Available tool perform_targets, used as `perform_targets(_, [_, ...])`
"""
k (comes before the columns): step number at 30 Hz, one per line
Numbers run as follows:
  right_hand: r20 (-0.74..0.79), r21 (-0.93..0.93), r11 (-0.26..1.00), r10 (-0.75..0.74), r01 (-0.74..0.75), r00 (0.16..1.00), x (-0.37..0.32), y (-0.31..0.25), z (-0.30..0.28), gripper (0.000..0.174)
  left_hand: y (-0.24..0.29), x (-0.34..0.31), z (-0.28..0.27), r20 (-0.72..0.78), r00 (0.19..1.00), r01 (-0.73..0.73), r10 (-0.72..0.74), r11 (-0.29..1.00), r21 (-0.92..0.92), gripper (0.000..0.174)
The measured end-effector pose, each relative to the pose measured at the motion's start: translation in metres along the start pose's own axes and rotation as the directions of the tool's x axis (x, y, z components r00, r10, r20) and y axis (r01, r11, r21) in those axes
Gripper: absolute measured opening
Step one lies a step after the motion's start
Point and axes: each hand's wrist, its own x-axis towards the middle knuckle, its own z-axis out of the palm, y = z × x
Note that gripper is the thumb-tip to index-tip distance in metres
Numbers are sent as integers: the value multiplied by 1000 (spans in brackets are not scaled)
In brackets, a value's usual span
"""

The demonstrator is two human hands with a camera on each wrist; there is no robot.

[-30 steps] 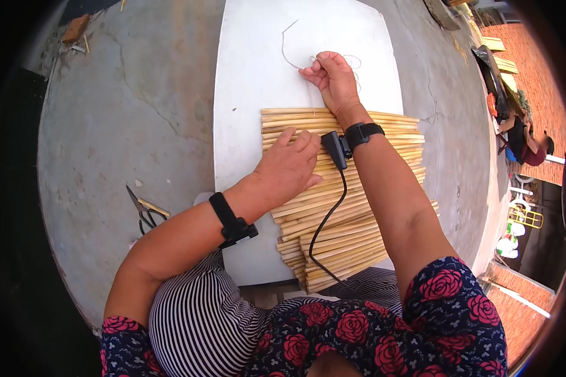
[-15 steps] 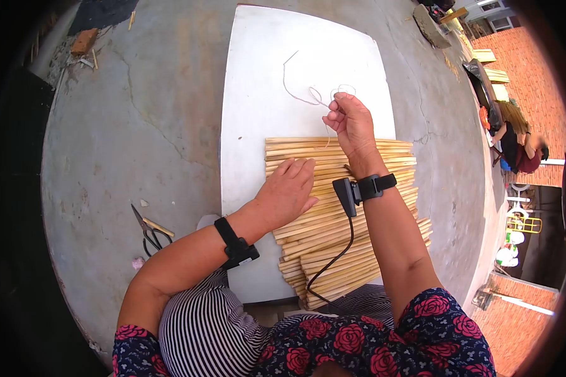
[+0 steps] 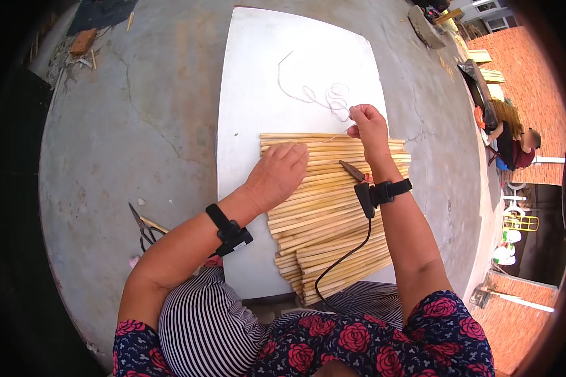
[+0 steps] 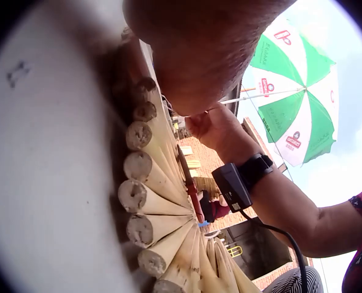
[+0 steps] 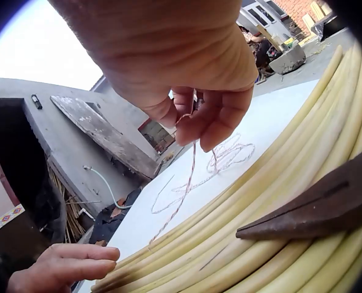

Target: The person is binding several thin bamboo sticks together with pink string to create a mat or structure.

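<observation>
Thin sticks [image 3: 327, 188] lie side by side as a mat on a white board [image 3: 245, 88]. The left hand [image 3: 278, 174] rests flat on the mat's upper left part, fingers relaxed. Beyond the mat's far edge, the right hand [image 3: 372, 131] pinches a thin twisted string [image 5: 187, 180] between thumb and fingers. From there the string runs down to the sticks near the left hand. More string [image 3: 338, 100] lies in loose loops on the board. Pliers [image 3: 352, 171] rest on the sticks beside the right wrist, their jaws together in the right wrist view.
Scissors [image 3: 138, 223] lie on the concrete floor [image 3: 138, 125] left of the board. A black cable [image 3: 343, 256] hangs from the right wrist camera across the sticks. Another person [image 3: 522, 147] sits at the far right by a brick wall. A brick [image 3: 83, 41] lies at the upper left.
The right hand has moved right and nearer the body with the string, drawing it out over the mat. Pliers beside its wrist have come into fuller view. The left hand has shifted slightly on the sticks.
</observation>
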Motion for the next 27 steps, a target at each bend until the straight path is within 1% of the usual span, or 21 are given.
perform_targets(1, [-37,-334,932,-165,143,986,7,4,1,11,-5,2,-2,-23,1000,9,-9,1000,29,41])
perform_targets(2, [-15,-630,735,-333,250,943,15,6,3,12,-10,4,-4,-48,999,18,-15,998,61,40])
perform_targets(3, [60,-848,438,-481,299,874,23,5,4,13,-14,2,-4,-47,999,22,-19,998,65,40])
perform_targets(4, [86,-840,402,-566,365,820,33,1,7,14,-17,1,-4,-47,999,28,-25,997,69,40])
perform_targets(6, [132,-818,310,-718,485,683,55,-8,14,14,-22,0,-6,-72,997,41,-37,998,55,39])
perform_targets(7, [142,-815,356,-641,457,754,63,-22,22,15,-21,-2,-8,-92,995,49,-46,998,35,39])
perform_targets(8, [135,-778,468,-527,419,839,71,-35,33,18,-22,-3,-9,-112,992,57,-55,998,15,39])
perform_targets(9, [136,-736,571,-400,363,906,78,-48,46,20,-23,-4,-9,-151,986,70,-71,997,-17,38])
perform_targets(10, [146,-691,662,-265,290,953,86,-54,58,23,-25,-6,-8,-185,976,101,-112,993,-69,37])
perform_targets(12, [186,-643,734,-128,219,974,118,-51,89,29,-30,-7,-4,-242,949,160,-201,971,-178,35])
perform_targets(13, [208,-621,763,-61,180,976,125,-53,103,31,-31,-8,-2,-245,946,165,-215,964,-208,34])
perform_targets(15, [142,-702,706,20,87,990,134,-65,134,36,-34,-8,1,-253,935,182,-249,948,-263,32])
perform_targets(16, [102,-741,671,63,34,993,130,-74,145,39,-36,-8,1,-254,933,189,-256,947,-261,32])
perform_targets(17, [124,-791,606,32,79,992,122,-81,148,34,-37,-8,1,-252,931,198,-264,945,-260,31])
perform_targets(20, [119,-870,482,-5,106,993,121,-87,164,27,-35,-11,1,-239,936,200,-259,949,-245,29])
perform_targets(22, [138,-917,374,-23,137,990,122,-91,167,20,-35,-9,1,-236,939,195,-249,953,-231,29])
perform_targets(24, [168,-947,284,29,153,985,126,-95,166,19,-34,-10,3,-236,941,190,-241,957,-218,29])
perform_targets(27, [237,-930,324,158,176,959,141,-93,164,17,-34,-10,4,-227,945,192,-235,961,-197,30])
